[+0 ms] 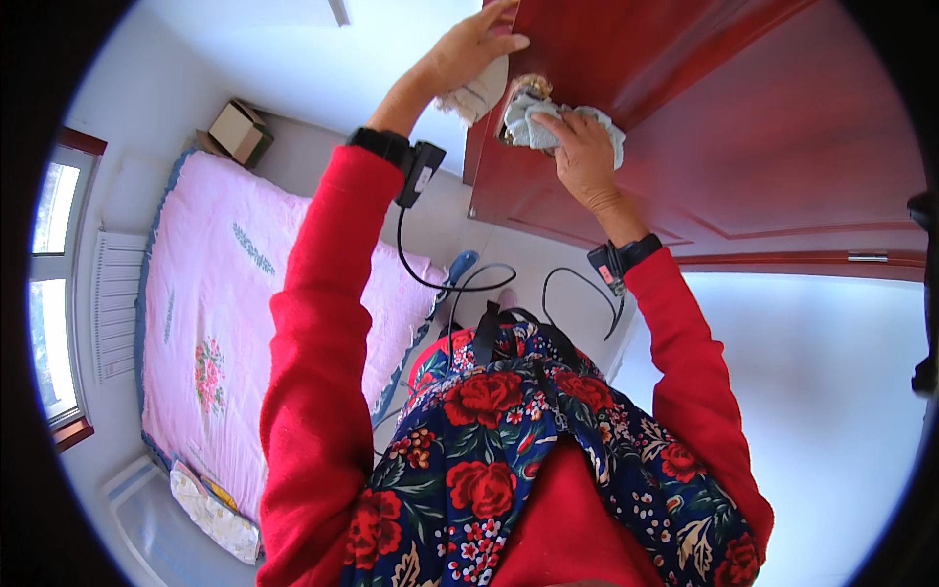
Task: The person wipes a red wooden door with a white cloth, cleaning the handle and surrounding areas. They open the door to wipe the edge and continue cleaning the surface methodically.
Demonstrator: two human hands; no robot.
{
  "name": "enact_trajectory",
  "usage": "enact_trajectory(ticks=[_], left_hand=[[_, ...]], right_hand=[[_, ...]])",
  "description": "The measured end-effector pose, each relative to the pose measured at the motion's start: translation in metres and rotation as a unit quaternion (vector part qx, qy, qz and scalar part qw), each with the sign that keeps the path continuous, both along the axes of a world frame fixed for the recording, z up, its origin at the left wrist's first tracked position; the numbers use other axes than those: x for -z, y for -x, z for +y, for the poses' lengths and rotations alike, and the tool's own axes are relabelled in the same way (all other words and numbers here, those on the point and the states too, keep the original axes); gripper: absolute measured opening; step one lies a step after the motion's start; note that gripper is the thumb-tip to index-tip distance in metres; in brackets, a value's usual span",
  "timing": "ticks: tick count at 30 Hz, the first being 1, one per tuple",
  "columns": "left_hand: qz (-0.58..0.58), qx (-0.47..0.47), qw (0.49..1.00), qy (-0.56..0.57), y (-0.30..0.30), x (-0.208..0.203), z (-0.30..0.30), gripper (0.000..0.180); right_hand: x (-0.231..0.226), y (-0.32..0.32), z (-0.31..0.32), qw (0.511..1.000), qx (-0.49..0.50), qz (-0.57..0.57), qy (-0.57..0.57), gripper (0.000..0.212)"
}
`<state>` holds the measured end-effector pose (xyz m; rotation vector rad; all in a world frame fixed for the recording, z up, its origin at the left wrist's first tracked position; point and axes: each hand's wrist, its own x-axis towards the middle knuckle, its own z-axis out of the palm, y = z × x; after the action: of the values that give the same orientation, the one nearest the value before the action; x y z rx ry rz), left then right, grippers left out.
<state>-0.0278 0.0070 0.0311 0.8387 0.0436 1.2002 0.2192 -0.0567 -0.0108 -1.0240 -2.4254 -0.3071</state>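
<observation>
A red-brown panelled door (pixel 763 147) stands in front of me. My left hand (pixel 471 51) is closed on its upper left edge, the thumb lying on the near face. Just below that palm hangs a cream cloth (pixel 477 95); what holds it is hidden. My right hand (pixel 587 157) presses a pale blue-green cloth (pixel 538 119) against the brass-coloured handle fitting (pixel 531 86) near the door's edge. The cloth is bunched under the fingers and covers most of the fitting.
On the left is a bed with a pink flowered cover (pixel 254 293); beyond it sits an open cardboard box (pixel 238 134). A radiator (pixel 114 303) and window (pixel 59 284) line the wall. Black cables (pixel 460 289) hang from both wrist devices. A blue slipper-like thing (pixel 463 264) is beside the bed.
</observation>
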Motion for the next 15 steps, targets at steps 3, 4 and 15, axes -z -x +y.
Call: enact_trajectory(ticks=[3,4,15], left_hand=[[0.507,-0.347,0.77,-0.174,-0.003,0.003,-0.006,0.061],[0.502,-0.353,0.768,-0.181,-0.003,0.002,-0.008,0.062],[0.514,-0.335,0.771,-0.171,-0.005,-0.008,-0.017,0.064]], right_hand=[[-0.001,0.002,0.001,0.999,0.001,0.016,0.029,0.044],[-0.001,0.002,0.002,0.999,0.001,0.02,0.04,0.043],[-0.015,0.012,0.006,0.99,0.048,-0.009,0.129,0.033]])
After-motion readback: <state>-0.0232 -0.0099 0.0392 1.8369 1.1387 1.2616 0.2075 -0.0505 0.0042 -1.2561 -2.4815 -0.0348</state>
